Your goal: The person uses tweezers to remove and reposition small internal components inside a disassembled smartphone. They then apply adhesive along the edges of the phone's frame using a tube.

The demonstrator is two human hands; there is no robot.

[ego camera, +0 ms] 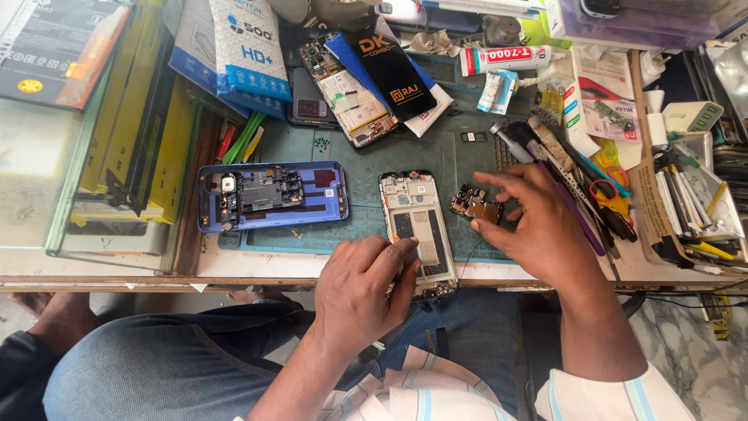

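I observe an opened phone frame [415, 230] lying flat on the green work mat [358, 160] on the table [257, 267]; I take this frame as my landmark. Its long axis runs away from me, near end overhanging the table's front edge, far end pointing toward the clutter at the back, tilted slightly leftward at the top. My left hand [360, 292] rests on the near left corner of the frame, fingers curled loosely and fingertips pressing its lower edge and inner panel, steadying it rather than enclosing it. My right hand [538, 222] is just right of the frame, fingers bent in a pinch around a small dark circuit board [475, 204], which sits close beside the frame's upper right edge, its longer side roughly crosswise to the frame. Left of the frame, well apart, lies a blue phone body [271, 195] with its internals exposed, long axis crosswise to the frame. Beyond the frame, toward the back, a black screen package [389, 72] and another opened phone [347, 90] lie at an angle. Further right of the frame, past my right hand, sits a heap of tools [592, 187], and behind it a glue tube [510, 58].
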